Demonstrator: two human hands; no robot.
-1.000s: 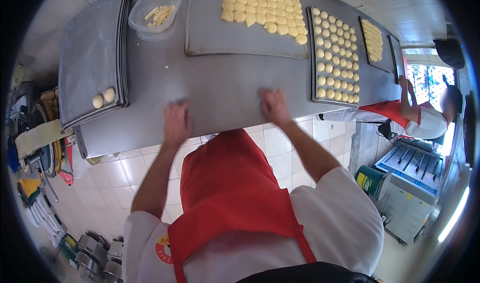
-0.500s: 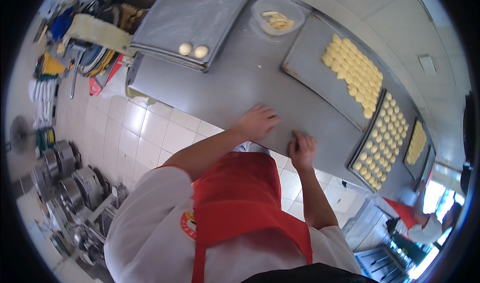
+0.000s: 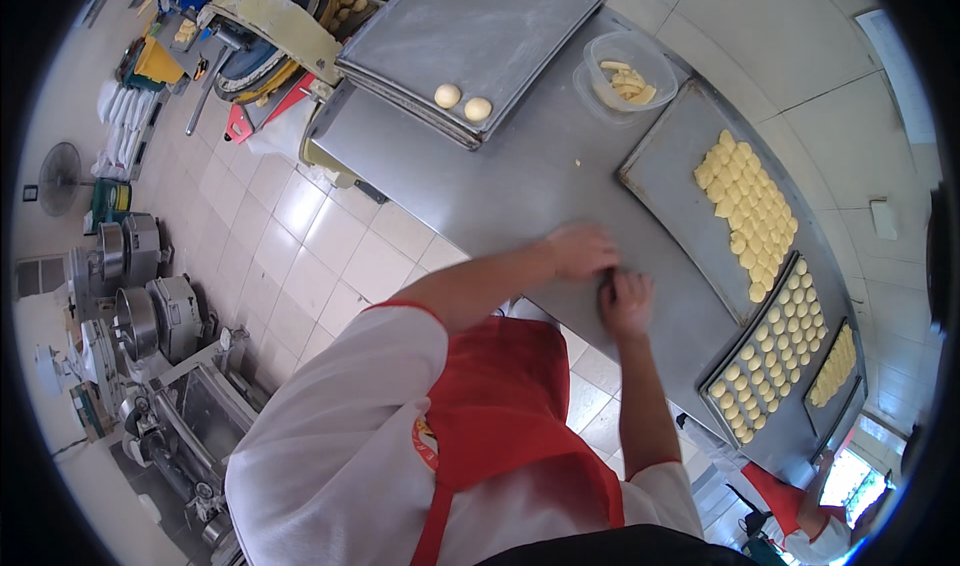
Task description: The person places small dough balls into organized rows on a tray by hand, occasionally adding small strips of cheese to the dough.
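Both of my hands are low over the steel table, near its front edge and almost touching. My left hand (image 3: 583,251) is curled palm down, slightly blurred. My right hand (image 3: 628,301) is beside it with bent fingers and its knuckles up. Whatever is under either palm is hidden. Two round dough balls (image 3: 463,103) rest at the near corner of a floured metal tray (image 3: 470,26) at the far left. Cut dough pieces (image 3: 745,211) lie close together on a second tray (image 3: 655,161) to the right.
A clear plastic tub (image 3: 628,71) with dough strips stands at the back. Further right are a tray of dough balls (image 3: 768,351) in rows and a smaller filled tray (image 3: 832,366). A small crumb (image 3: 577,163) lies on the steel table (image 3: 480,186). Another person (image 3: 800,516) stands at lower right.
My hands have come closer together, the left moving toward the right. The whole view has turned and shifted, so the trays and tub appear further right and lower.
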